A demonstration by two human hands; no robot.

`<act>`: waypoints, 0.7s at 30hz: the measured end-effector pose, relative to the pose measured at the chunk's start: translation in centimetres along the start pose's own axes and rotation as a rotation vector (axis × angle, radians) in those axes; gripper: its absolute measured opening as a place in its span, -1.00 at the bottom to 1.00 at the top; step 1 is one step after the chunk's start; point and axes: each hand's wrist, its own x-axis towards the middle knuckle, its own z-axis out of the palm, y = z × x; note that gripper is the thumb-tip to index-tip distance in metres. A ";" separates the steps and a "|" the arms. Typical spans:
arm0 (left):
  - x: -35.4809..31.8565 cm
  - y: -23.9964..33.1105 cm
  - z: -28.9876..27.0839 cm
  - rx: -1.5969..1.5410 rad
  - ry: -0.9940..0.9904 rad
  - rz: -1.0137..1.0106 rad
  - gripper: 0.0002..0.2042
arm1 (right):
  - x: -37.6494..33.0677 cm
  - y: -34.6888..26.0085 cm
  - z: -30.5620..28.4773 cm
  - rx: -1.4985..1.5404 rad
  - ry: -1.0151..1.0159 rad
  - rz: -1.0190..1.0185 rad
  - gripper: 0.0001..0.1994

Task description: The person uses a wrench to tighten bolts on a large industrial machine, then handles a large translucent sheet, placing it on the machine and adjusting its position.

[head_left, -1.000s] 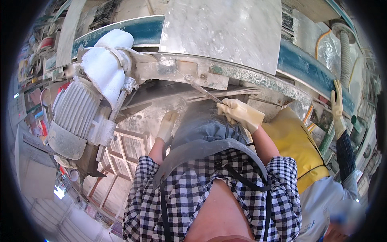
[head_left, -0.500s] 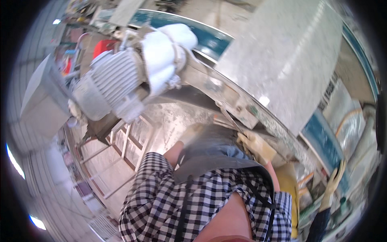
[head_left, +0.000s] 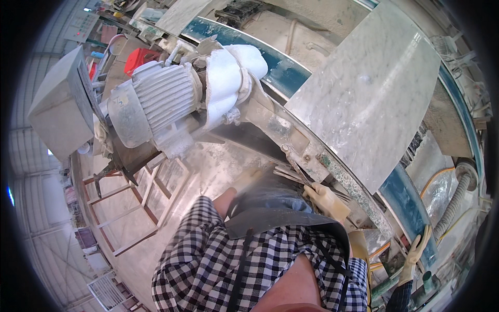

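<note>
Well, closest of all is the dark apron (head_left: 270, 200) over a black-and-white checked shirt (head_left: 202, 244). The left hand (head_left: 247, 180), in a pale glove, is a blur beside the apron, so I can't tell if its grip is closed. The right hand (head_left: 326, 200), gloved too, has its grip curled round the near end of a thin bar (head_left: 298, 167). The bar slants from those fingers up to the speckled rail (head_left: 358, 200) of the machine. It looks hard and stiff, likely metal and not too heavy, and dust could make it slippery. The end away from the rail seems the best place to hold. Off to the right, another person's gloved hand (head_left: 416, 255) is at the blue band (head_left: 403, 192). Past the rail lies a big, shiny grey slab (head_left: 364, 99); it looks very heavy and might chip. To the left sits a dusty, ribbed motor (head_left: 166, 96). Far back is a panel (head_left: 80, 26), too small to read, and I can read no label or brand anywhere.
</note>
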 end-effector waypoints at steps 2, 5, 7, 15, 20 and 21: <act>0.3 -1.1 0.3 0.008 0.012 0.006 -0.57 | 0.1 0.3 0.2 -0.009 0.000 -0.016 -0.63; 0.8 -2.8 0.9 -0.015 0.031 -0.003 -0.59 | 0.4 1.0 0.6 -0.036 0.005 -0.016 -0.63; 1.3 -3.7 1.1 -0.088 0.029 -0.018 -0.60 | 0.8 1.7 0.9 -0.084 0.023 -0.028 -0.62; 0.2 -2.7 0.2 0.124 0.034 0.222 -0.61 | 2.4 3.9 2.0 -0.227 0.056 -0.185 -0.60; -1.5 -1.2 -0.5 -0.270 0.008 -0.011 -0.60 | 1.1 3.4 2.7 -0.094 0.031 -0.070 -0.64; -1.8 -1.1 -0.5 -0.248 0.000 -0.006 -0.60 | 0.9 3.3 2.9 -0.060 0.010 -0.028 -0.64</act>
